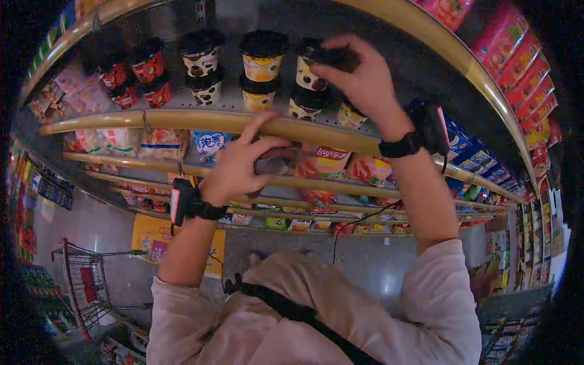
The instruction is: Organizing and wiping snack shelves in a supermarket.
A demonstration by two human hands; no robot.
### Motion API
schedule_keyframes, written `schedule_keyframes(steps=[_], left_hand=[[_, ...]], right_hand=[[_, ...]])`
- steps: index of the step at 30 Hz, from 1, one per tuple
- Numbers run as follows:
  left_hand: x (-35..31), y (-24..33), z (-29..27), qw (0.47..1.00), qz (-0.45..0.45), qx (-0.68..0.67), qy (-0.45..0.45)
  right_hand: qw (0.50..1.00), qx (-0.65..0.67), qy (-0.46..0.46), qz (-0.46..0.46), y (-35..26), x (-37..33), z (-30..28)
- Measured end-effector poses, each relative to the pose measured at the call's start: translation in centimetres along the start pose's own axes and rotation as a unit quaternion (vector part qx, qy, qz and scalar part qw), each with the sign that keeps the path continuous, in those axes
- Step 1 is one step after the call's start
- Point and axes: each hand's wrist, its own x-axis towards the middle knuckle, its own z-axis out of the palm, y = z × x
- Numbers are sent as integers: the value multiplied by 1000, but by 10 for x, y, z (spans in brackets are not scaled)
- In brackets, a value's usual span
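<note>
- The right hand reaches up at the far side of the shelf rail, wrist bent inward, thumb and fingers curved around a dark, lid-like shape.
- Its thumb overlaps the side of a dark-spotted pale cup, the upper one of a stacked pair; from here I can't tell whether the grip is clamped on that cup.
- The left hand is lower and well apart from the right, palm down, fingers spread, the foremost crossing the gold rail; I see nothing in its grasp.
- Both forearms come up from below, each with a black wrist strap, the left one and the right one.
- Left of the spotted cup, on the same shelf, stand stacked yellow-and-white cups, more spotted cups and red cups, all black-lidded.
- Snack bags fill the tiers below.
- A shopping cart stands on the floor at left.
</note>
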Motion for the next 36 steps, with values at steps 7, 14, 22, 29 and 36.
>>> schedule_keyframes(steps=[7,14,22,29,36], left_hand=[[-1,3,-4,1000,2,-17,13],[-2,0,1,999,31,4,33],[-2,3,6,999,9,-12,43],[-3,7,5,999,13,4,43],[-6,-7,29,999,-9,12,31]], right_hand=[[996,-42,20,-77,-6,-4,-1],[994,-56,28,-91,-9,-8,-4],[994,-31,37,-95,-8,-8,2],[990,-44,22,-133,-14,-10,-8],[981,-33,-139,-132,-100,-54,-96]])
